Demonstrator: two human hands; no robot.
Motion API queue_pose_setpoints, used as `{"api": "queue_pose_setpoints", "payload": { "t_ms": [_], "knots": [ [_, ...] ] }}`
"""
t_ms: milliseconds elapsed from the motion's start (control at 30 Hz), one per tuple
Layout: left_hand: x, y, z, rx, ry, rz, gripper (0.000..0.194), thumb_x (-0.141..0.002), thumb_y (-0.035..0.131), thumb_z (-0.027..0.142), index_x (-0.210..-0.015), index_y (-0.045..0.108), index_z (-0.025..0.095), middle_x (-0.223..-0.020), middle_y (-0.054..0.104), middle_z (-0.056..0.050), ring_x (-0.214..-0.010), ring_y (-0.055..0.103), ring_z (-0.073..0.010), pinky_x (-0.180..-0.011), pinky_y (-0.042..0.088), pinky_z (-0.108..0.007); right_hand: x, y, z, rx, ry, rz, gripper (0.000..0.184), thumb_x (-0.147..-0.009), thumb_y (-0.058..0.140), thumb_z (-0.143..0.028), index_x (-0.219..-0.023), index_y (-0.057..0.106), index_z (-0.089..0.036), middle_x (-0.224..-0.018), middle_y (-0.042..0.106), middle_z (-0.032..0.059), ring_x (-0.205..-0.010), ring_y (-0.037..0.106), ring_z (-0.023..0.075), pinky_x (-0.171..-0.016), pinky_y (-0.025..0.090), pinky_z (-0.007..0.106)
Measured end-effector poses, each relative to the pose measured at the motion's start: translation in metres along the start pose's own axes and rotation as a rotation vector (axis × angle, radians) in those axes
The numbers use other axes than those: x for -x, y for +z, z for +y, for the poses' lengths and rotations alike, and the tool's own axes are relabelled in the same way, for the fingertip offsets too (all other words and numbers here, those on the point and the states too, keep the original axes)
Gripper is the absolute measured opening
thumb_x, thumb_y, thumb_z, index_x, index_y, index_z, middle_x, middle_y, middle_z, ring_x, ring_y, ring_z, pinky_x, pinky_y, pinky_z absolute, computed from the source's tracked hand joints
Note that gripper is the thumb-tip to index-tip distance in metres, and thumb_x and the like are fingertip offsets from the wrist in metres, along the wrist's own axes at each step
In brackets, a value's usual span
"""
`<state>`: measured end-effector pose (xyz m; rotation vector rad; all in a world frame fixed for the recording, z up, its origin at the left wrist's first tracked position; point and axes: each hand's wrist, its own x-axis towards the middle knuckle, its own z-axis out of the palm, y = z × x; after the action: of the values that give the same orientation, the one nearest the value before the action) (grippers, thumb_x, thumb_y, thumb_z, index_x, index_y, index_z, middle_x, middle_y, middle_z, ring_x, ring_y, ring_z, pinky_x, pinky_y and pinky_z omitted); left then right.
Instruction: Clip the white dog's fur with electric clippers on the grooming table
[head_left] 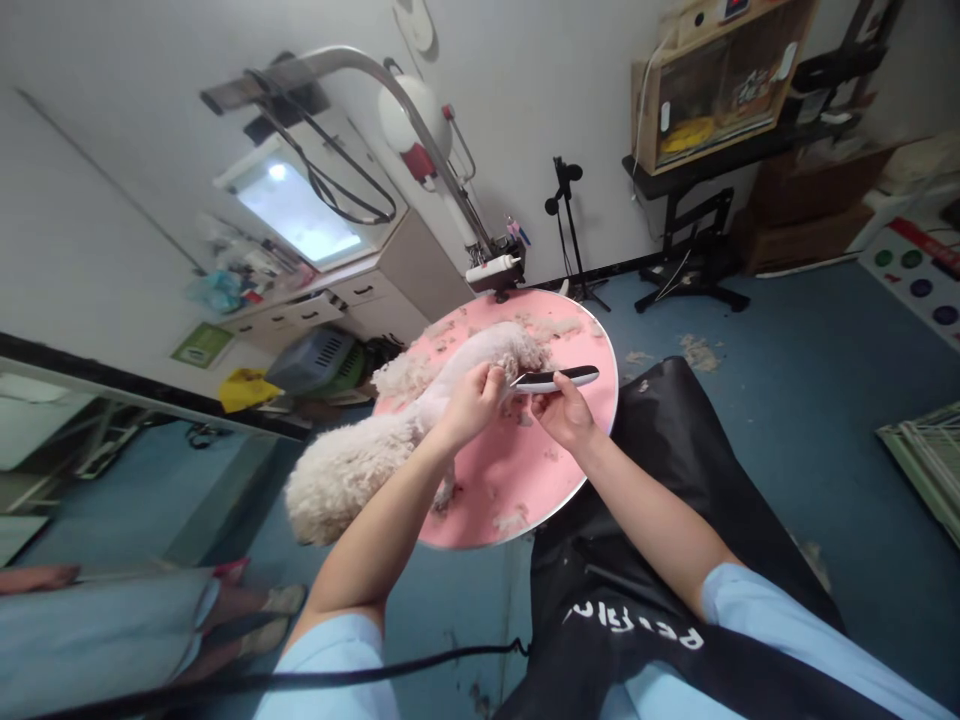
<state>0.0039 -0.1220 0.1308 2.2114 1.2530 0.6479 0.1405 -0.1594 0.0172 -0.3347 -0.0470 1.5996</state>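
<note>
A pale, curly-coated dog (352,470) stands on a round pink grooming table (495,460), its body clipped short and its head fluffy at the left. My left hand (476,400) is closed at its hindquarters, around what looks like a hind leg; the fingers hide most of the grip. In my right hand (566,412) is a black-and-white hair clipper (559,379), its blade end pointing left, close to my left fingers and the dog's rear. Cut fur (409,375) lies in tufts over the tabletop.
A curved metal grooming arm (360,58) with a hanging loop rises behind the table. Beyond are drawers (364,290), a pet carrier (319,360), a black stand (568,210) and a wooden glass-fronted cabinet (716,95). A person in light blue (97,630) is at lower left.
</note>
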Motion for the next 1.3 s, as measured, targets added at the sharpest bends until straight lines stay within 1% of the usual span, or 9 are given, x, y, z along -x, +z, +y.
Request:
{"api": "queue_pose_setpoints", "payload": {
  "t_ms": [100, 167, 333, 533, 633, 733, 933, 1100, 1300],
  "knots": [
    [0.0, 0.001, -0.001, -0.011, 0.003, 0.017, 0.032, -0.094, 0.04, 0.035, -0.065, 0.04, 0.022, -0.056, 0.046, 0.003, -0.053, 0.044, -0.0126, -0.055, 0.035, -0.027, 0.001, 0.002, 0.005, -0.03, 0.066, -0.001, 0.019, -0.078, 0.075, -0.032, -0.086, 0.068, -0.017, -0.067, 0.071, 0.0001, -0.053, 0.061, 0.0092, -0.051, 0.054, 0.017],
    [0.0, 0.001, -0.002, -0.018, 0.007, 0.017, 0.033, -0.094, 0.04, 0.036, -0.065, 0.041, 0.022, -0.056, 0.046, 0.003, -0.053, 0.044, -0.0126, -0.054, 0.035, -0.027, 0.002, 0.002, 0.007, -0.033, 0.065, 0.01, 0.021, -0.079, 0.075, -0.034, -0.086, 0.068, -0.016, -0.068, 0.072, 0.0012, -0.051, 0.06, 0.0096, -0.048, 0.053, 0.018],
    [0.0, 0.002, -0.003, -0.01, -0.001, -0.007, 0.033, -0.095, 0.038, 0.037, -0.065, 0.041, 0.022, -0.054, 0.046, 0.003, -0.051, 0.043, -0.0127, -0.053, 0.034, -0.027, 0.004, 0.002, 0.005, -0.023, 0.007, 0.054, 0.018, -0.08, 0.074, -0.035, -0.082, 0.066, -0.019, -0.062, 0.069, -0.0014, -0.05, 0.059, 0.0099, -0.048, 0.054, 0.019],
    [0.002, 0.002, -0.003, -0.038, -0.008, -0.018, 0.034, -0.096, 0.038, 0.04, -0.067, 0.042, 0.022, -0.055, 0.048, 0.003, -0.053, 0.046, -0.0131, -0.055, 0.034, -0.027, 0.007, 0.007, 0.005, 0.004, -0.055, 0.068, 0.022, -0.075, 0.078, -0.036, -0.082, 0.067, -0.018, -0.07, 0.073, -0.001, -0.05, 0.059, 0.0072, -0.046, 0.051, 0.016],
    [0.003, 0.003, -0.001, -0.074, 0.001, 0.005, 0.033, -0.095, 0.04, 0.038, -0.066, 0.041, 0.022, -0.058, 0.05, 0.003, -0.056, 0.047, -0.0136, -0.057, 0.034, -0.028, 0.012, 0.007, 0.003, 0.063, -0.103, 0.026, 0.025, -0.071, 0.081, -0.036, -0.083, 0.067, -0.02, -0.076, 0.076, -0.0001, -0.051, 0.059, 0.0078, -0.046, 0.051, 0.017],
    [0.004, 0.003, 0.001, -0.051, 0.018, -0.021, 0.032, -0.095, 0.04, 0.036, -0.066, 0.042, 0.022, -0.058, 0.05, 0.003, -0.057, 0.047, -0.0137, -0.058, 0.035, -0.028, 0.014, 0.006, -0.005, 0.077, -0.163, -0.002, 0.027, -0.066, 0.084, -0.031, -0.082, 0.065, -0.022, -0.086, 0.079, 0.0011, -0.053, 0.061, 0.009, -0.049, 0.053, 0.019],
    [0.006, 0.002, 0.002, -0.017, 0.045, -0.05, 0.032, -0.096, 0.039, 0.037, -0.068, 0.045, 0.021, -0.062, 0.053, 0.002, -0.06, 0.05, -0.0135, -0.06, 0.037, -0.028, 0.007, 0.011, -0.02, 0.02, -0.178, 0.055, 0.028, -0.067, 0.084, -0.036, -0.076, 0.064, -0.021, -0.073, 0.074, -0.0017, -0.052, 0.06, 0.0076, -0.049, 0.052, 0.017],
    [0.008, 0.003, 0.004, 0.003, 0.032, -0.084, 0.032, -0.096, 0.038, 0.036, -0.068, 0.045, 0.021, -0.061, 0.055, 0.002, -0.057, 0.05, -0.0132, -0.057, 0.037, -0.027, 0.006, 0.011, -0.024, 0.079, -0.165, 0.032, 0.026, -0.07, 0.082, -0.037, -0.078, 0.064, -0.021, -0.073, 0.073, -0.0022, -0.053, 0.06, 0.0083, -0.049, 0.052, 0.018],
    [0.008, 0.004, 0.006, -0.033, 0.006, -0.075, 0.034, -0.096, 0.039, 0.04, -0.068, 0.046, 0.021, -0.061, 0.056, 0.002, -0.058, 0.052, -0.014, -0.058, 0.037, -0.028, 0.012, 0.013, -0.026, 0.166, -0.245, 0.037, 0.024, -0.072, 0.081, -0.035, -0.078, 0.064, -0.02, -0.077, 0.075, 0.0014, -0.051, 0.057, 0.0091, -0.045, 0.05, 0.02]
  ]
}}
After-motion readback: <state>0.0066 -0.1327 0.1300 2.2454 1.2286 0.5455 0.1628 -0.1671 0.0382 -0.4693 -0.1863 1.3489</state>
